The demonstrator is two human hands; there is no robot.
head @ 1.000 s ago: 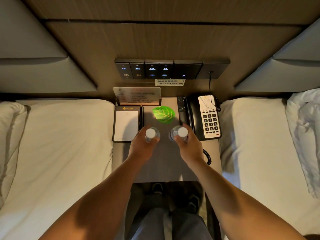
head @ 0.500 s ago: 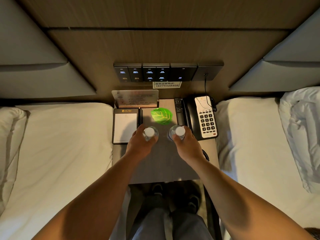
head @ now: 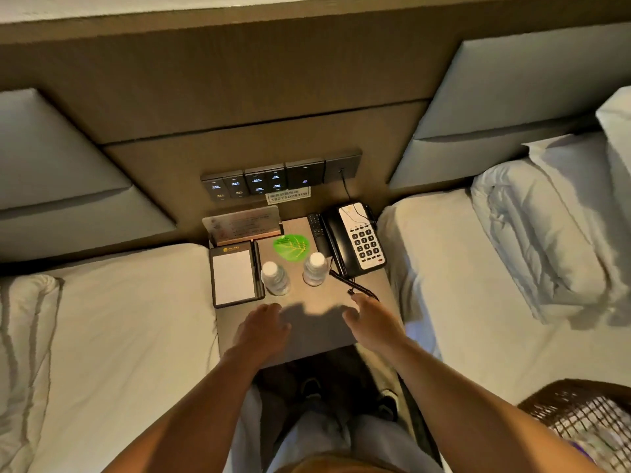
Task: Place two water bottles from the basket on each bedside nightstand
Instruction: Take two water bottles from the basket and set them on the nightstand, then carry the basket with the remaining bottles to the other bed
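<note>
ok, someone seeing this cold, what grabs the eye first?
Probably the two water bottles, left bottle and right bottle, standing upright side by side on the nightstand between the two beds. Just in front of them, the left hand and right hand hover open and empty. The bright green leaf card behind the bottles stands out too.

A nightstand (head: 307, 332) sits between two beds, its near half bare. Both hands hover there, the left hand (head: 261, 327) and right hand (head: 370, 320) apart with fingers spread and empty. Farther back, two upright water bottles (head: 275, 278) (head: 314, 269) stand apart, a gap between them. A notepad (head: 234, 276) crowds the left edge; a telephone (head: 358, 244) and its coiled cord (head: 355, 286) crowd the right.
</note>
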